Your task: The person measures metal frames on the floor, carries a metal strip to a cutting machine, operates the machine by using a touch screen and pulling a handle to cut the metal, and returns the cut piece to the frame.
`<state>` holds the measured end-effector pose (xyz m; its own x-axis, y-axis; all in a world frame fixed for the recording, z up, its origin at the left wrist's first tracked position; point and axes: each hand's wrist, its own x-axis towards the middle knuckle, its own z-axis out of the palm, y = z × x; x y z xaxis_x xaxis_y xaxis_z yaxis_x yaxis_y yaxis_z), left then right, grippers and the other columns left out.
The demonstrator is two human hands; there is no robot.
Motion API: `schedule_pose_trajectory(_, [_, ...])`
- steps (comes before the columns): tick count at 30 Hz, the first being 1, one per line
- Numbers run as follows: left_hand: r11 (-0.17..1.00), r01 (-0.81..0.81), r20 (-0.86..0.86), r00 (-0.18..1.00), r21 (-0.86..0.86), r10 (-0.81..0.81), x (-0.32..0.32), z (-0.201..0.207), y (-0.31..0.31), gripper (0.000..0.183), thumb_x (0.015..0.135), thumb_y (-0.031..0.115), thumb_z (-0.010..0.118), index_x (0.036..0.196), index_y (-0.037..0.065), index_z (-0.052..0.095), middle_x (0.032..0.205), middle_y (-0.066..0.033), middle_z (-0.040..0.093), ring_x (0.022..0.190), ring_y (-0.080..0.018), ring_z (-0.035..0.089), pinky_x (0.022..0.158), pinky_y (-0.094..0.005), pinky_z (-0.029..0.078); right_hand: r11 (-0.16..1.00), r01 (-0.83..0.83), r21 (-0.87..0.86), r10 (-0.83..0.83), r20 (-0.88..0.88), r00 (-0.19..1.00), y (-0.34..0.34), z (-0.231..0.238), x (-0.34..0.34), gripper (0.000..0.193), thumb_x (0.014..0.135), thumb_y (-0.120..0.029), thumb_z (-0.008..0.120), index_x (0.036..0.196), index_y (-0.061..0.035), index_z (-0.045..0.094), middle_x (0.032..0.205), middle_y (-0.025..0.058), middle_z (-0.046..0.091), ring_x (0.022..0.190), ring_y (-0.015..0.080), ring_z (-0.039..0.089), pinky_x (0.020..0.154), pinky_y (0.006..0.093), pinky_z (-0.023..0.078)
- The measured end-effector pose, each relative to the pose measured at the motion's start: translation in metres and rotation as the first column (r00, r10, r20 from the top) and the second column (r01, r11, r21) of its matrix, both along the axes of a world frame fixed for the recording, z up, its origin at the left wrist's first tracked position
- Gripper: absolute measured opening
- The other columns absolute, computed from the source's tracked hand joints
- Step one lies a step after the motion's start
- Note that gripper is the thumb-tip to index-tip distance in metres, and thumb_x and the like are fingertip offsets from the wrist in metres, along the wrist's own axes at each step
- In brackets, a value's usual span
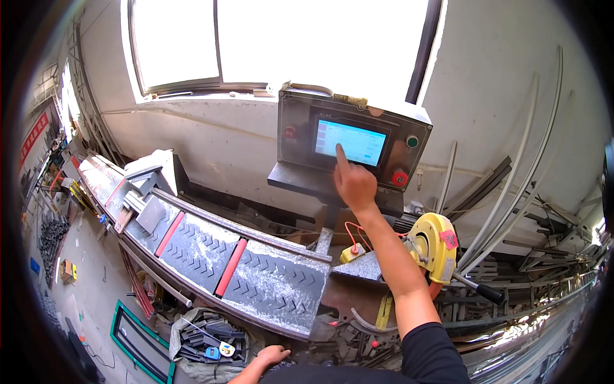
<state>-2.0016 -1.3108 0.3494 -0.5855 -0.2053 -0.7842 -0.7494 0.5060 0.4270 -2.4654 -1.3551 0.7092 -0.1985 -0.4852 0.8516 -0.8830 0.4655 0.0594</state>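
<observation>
My right hand [356,182] reaches up to a grey control box, its index finger stretched out onto the lit touchscreen [361,142]. The other fingers are curled in, and the hand holds nothing. Beside the screen are a green button [412,141] and a red knob [400,177] on the right, with a dark red knob [290,132] on the left. Low in the view, my left hand [271,356] hovers or rests near the conveyor-like bed [275,281], fingers curled together; no object shows in it. What lies under that hand is hidden.
A yellow-guarded saw [435,246] with a black handle [489,293] stands right of my forearm. Below the bed, a sack [192,368] holds dark offcuts and a blue tape measure [212,352]. A green frame [118,333] lies on the floor; long profiles [531,147] lean on the wall.
</observation>
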Motion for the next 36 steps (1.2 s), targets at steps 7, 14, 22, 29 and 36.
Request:
schedule_pose_trajectory(7, [1.000,-0.029,-0.019,0.999,0.009,0.029,0.000,0.001,0.000,0.059,0.091,0.056,0.048,0.115,0.006,0.068,0.116,-0.0213,0.066,0.112,-0.0366,0.060,0.095,-0.0450,0.046,0.989,-0.081,-0.122,0.068,-0.113,0.991,0.003,-0.006,-0.006,0.056,0.077,-0.007,0.065,0.132,-0.0004,0.056,0.056,0.0059,0.055,0.049,0.0207,0.055,0.046,0.0333,0.047])
schedule_pose_trajectory(14, [0.999,-0.052,-0.037,0.998,-0.002,0.052,-0.001,-0.004,0.000,0.060,0.091,0.056,0.048,0.114,0.005,0.068,0.116,-0.0215,0.066,0.113,-0.0369,0.060,0.096,-0.0446,0.046,0.961,0.098,-0.259,-0.114,-0.046,0.992,0.005,-0.007,-0.007,0.053,0.076,-0.008,0.065,0.127,0.0051,0.059,0.055,0.0070,0.056,0.047,0.0218,0.055,0.046,0.0329,0.047])
schedule_pose_trajectory(22, [0.991,-0.131,-0.119,0.984,-0.001,0.130,0.009,-0.005,0.003,0.057,0.092,0.052,0.050,0.105,0.000,0.069,0.108,-0.0245,0.067,0.106,-0.0395,0.062,0.091,-0.0433,0.048,0.986,-0.002,-0.167,-0.019,-0.120,0.993,0.005,-0.008,-0.006,0.048,0.074,-0.009,0.065,0.120,0.0022,0.064,0.056,0.0050,0.055,0.050,0.0200,0.055,0.047,0.0318,0.047])
schedule_pose_trajectory(29, [0.987,-0.157,-0.079,0.984,0.029,0.159,0.011,-0.011,0.003,0.058,0.090,0.054,0.050,0.108,0.002,0.070,0.110,-0.0230,0.067,0.109,-0.0381,0.062,0.095,-0.0437,0.047,0.997,-0.043,-0.063,0.036,-0.105,0.994,0.003,-0.005,0.000,0.042,0.076,-0.007,0.063,0.117,-0.0015,0.067,0.059,0.0071,0.057,0.053,0.0220,0.057,0.050,0.0331,0.049])
schedule_pose_trajectory(36, [0.986,-0.164,-0.093,0.982,0.032,0.166,0.013,-0.013,0.005,0.058,0.090,0.054,0.051,0.107,0.002,0.070,0.110,-0.0236,0.067,0.108,-0.0382,0.062,0.094,-0.0436,0.047,0.996,-0.049,-0.072,0.041,-0.099,0.994,0.000,-0.004,-0.003,0.044,0.077,-0.009,0.064,0.121,-0.0025,0.065,0.060,0.0069,0.058,0.054,0.0223,0.058,0.050,0.0329,0.049])
